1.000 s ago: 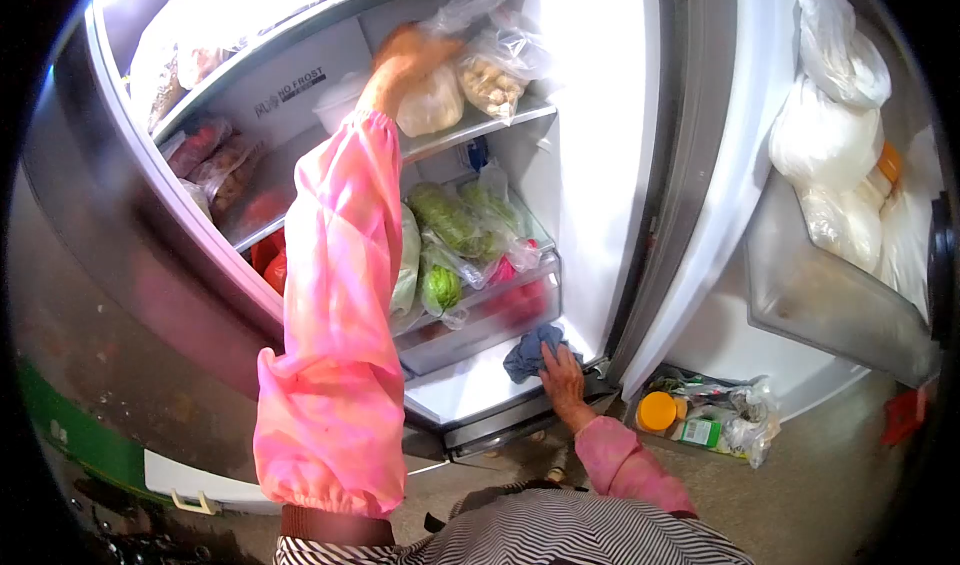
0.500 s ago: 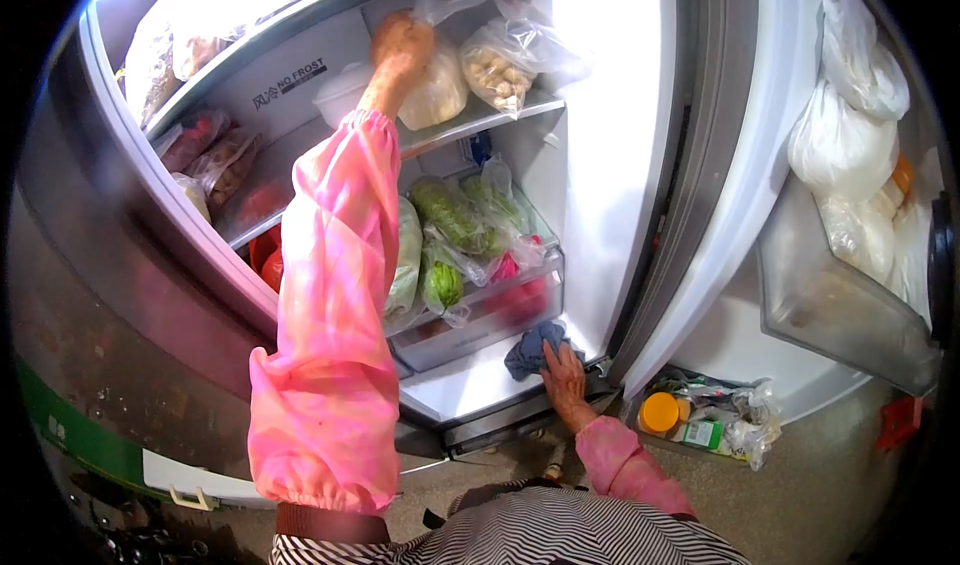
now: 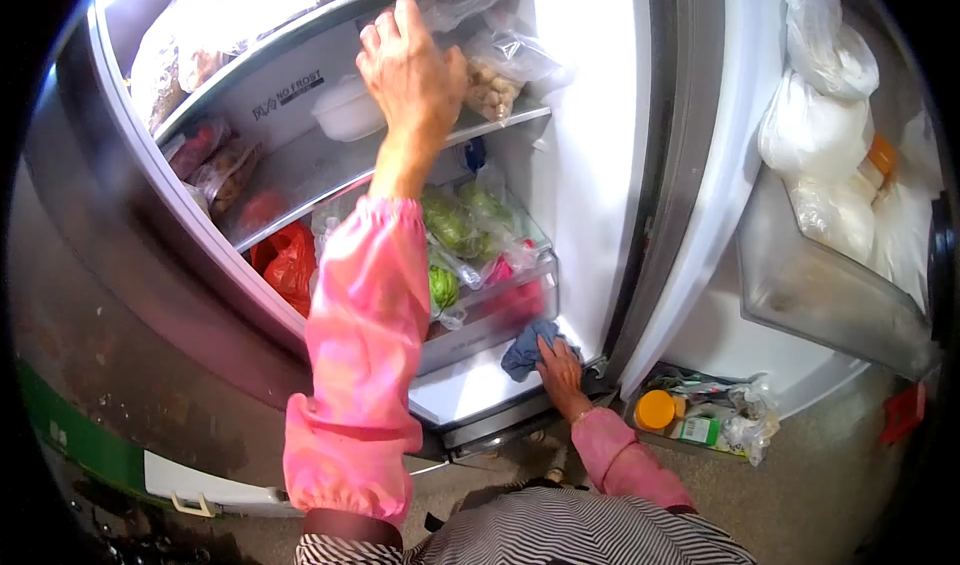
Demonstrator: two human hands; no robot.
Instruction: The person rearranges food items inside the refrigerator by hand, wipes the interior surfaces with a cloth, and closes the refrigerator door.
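My left hand [image 3: 412, 77] is raised over the fridge's middle shelf [image 3: 350, 170], fingers apart and slightly bent, with nothing seen in it. Just left of it is a white container [image 3: 348, 110]; to its right lies a clear bag of brownish round pieces [image 3: 492, 90]. Whatever is behind the hand is hidden. Low down, my right hand [image 3: 560, 370] presses on a crumpled blue-grey cloth [image 3: 534, 351] at the right front of the fridge floor, its fingers on the cloth.
Below the shelf are bagged green vegetables [image 3: 450, 223], a drawer [image 3: 490, 315] and a red bag [image 3: 290, 265]. The open door at right holds white bags [image 3: 815, 130] above a clear bin [image 3: 830, 285]. An orange-lidded jar [image 3: 655, 410] is in a low tray.
My left hand has let go of the pale bag and opened, shifting a little right. The view has shifted slightly. My right hand stays on the cloth.
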